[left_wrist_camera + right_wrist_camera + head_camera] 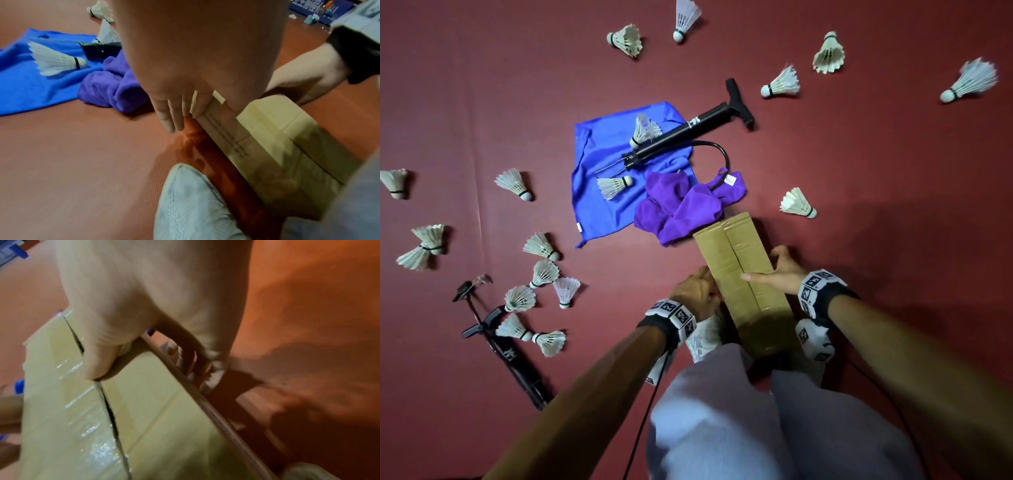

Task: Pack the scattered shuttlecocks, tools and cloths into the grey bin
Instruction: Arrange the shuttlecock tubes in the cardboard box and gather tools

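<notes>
A long cardboard box (pixel 743 267) lies on the red floor between my knees, its taped flaps closed. My left hand (pixel 697 289) holds its left edge, fingers (pixel 170 116) down the side and thumb over the top. My right hand (pixel 780 270) grips the right edge, thumb (pixel 96 363) on the top flap, fingers curled down the side. Just beyond the box lie a crumpled purple cloth (pixel 681 205), a flat blue cloth (pixel 599 198) and a black pump (pixel 688 130). Several white shuttlecocks (pixel 513 183) are scattered around. No grey bin is in view.
A second black pump (pixel 510 356) lies at lower left among several shuttlecocks. Two shuttlecocks rest on the blue cloth (pixel 30 91). My pale shoe (pixel 195 203) and light trousers (pixel 722 411) are close to the box's near end. Bare floor stretches right of the box.
</notes>
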